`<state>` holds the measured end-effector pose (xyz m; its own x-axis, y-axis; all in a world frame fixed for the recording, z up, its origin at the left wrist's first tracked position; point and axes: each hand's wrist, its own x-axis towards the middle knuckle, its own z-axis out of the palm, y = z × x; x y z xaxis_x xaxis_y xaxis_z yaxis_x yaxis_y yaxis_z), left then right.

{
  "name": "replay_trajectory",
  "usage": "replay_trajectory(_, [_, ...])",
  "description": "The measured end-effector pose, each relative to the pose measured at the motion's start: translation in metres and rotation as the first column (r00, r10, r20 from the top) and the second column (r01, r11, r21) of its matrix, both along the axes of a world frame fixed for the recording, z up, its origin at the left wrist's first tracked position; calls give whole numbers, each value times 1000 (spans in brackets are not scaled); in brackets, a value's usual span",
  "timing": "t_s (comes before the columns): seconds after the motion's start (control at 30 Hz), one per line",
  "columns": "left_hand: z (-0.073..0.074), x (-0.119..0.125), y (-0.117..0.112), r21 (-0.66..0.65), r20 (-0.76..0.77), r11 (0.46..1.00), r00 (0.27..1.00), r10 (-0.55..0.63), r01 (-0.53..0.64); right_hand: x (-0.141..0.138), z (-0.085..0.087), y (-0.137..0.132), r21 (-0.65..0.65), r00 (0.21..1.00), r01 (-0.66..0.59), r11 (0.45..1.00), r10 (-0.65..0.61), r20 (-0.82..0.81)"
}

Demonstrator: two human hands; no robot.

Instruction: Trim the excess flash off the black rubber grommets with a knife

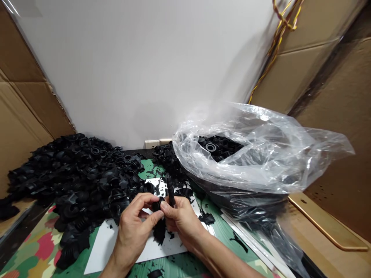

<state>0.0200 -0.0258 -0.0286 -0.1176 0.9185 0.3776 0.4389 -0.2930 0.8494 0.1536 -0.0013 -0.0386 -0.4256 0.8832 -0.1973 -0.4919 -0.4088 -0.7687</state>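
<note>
Over a white board [108, 241], my left hand [131, 224] pinches a small black rubber part [158, 205] between thumb and fingers. My right hand [187, 222] is closed beside it, its thumb close against the same part. A slim black object [170, 189] sticks up out of the right hand's grip; its kind cannot be made out. Beneath the hands hangs or lies a ragged black scrap [159, 232]; which of the two is unclear. The fingers hide much of the rubber part.
At left rises a large heap of black ribbed rubber parts [87, 173]. A clear plastic bag [246, 173] with similar parts inside stands at right. Black trimmings [207, 219] litter the green surface. Cardboard walls [342, 116] flank both sides, and twisted yellow-red wires [274, 54] hang at back right.
</note>
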Motion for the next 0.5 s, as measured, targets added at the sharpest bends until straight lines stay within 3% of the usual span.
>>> replay_trajectory(0.33, [-2,-4,0,-3,-27,998,998,-55,55,-1,3,-1,-67,1000,11,998,-11,12])
replay_trajectory(0.5, [-2,-3,-2,44,-36,999,999,-11,12,2,0,0,14,996,-20,1000,18,87])
